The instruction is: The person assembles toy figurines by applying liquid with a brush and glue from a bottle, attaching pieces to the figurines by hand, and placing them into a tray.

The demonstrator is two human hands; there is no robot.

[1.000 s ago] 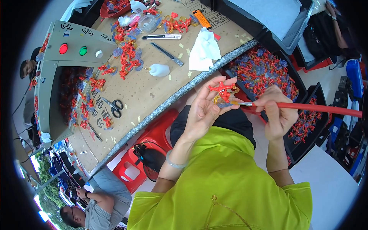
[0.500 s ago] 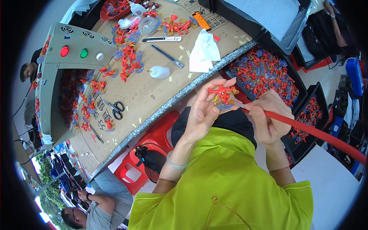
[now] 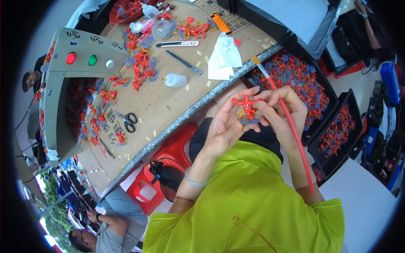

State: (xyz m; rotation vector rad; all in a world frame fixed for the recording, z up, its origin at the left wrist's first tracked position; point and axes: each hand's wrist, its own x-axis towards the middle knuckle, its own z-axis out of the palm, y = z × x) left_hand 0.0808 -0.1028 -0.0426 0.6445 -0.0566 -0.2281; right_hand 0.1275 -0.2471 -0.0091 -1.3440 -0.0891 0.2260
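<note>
A small red toy figure [image 3: 247, 105] on a translucent yellow and bluish base sits in the fingers of my left hand [image 3: 223, 126], in front of my waist. My right hand [image 3: 289, 111] reaches in from the other side, its thumb and fingertips at the figure's right edge. Tucked through the same hand is a long red-handled brush [image 3: 294, 126]; its flat yellowish bristles point up toward the table edge and its handle hangs down along my forearm. Part of the figure's base is hidden behind my fingers.
On the table [image 3: 168, 105] lie scissors [image 3: 130, 120], cutters [image 3: 177, 43], a white squeeze bottle [image 3: 174, 80], white tissue [image 3: 225, 57] and clusters of figures [image 3: 141, 63]. A grey machine [image 3: 84, 46] stands left. Black trays of figures [image 3: 312, 84] sit right. Two people are at left.
The brush has swung from lying across to the right, bristles at the figure, to bristles up and away. My right fingers have moved onto the figure, which now stands more upright.
</note>
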